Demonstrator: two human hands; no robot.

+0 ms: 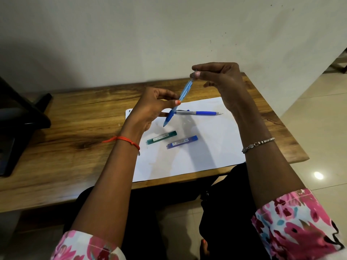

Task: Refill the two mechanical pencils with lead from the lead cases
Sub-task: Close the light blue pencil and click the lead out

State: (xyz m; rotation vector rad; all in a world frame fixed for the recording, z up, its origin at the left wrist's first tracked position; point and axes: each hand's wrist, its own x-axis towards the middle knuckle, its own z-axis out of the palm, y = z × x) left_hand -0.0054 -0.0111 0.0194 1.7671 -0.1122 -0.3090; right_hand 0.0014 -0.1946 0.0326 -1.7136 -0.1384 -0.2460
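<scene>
Both hands busy on one pencil: left hand (150,107) pinching the lower barrel of the light-blue mechanical pencil (185,92) between thumb and fingers, right hand (221,79) pinching its top end between thumb and forefinger, remaining fingers loosely curled. Pencil held in the air above the paper, tilted, tip down and to the left, top end up and to the right. Top end hidden by the fingertips; state of the cap not readable.

Second mechanical pencil (199,112), dark blue grip and silvery barrel, lying flat on the white paper (206,152), tip pointing right, rear end hidden behind the held pencil.

Nearer the person, green lead case (161,137) and blue lead case (182,141), both flat on the paper, slanted alike, near each other but not touching, untouched by either hand.

Paper lying on the wooden table (75,119), near edge just overhanging the table's front.

Red thread (124,139) around the left wrist, silver bracelet (259,143) around the right. Floral sleeves (296,222) pushed up both forearms. Dark object (18,113) at the table's left end, cut off by the frame. Pale wall behind, tiled floor to the right.
</scene>
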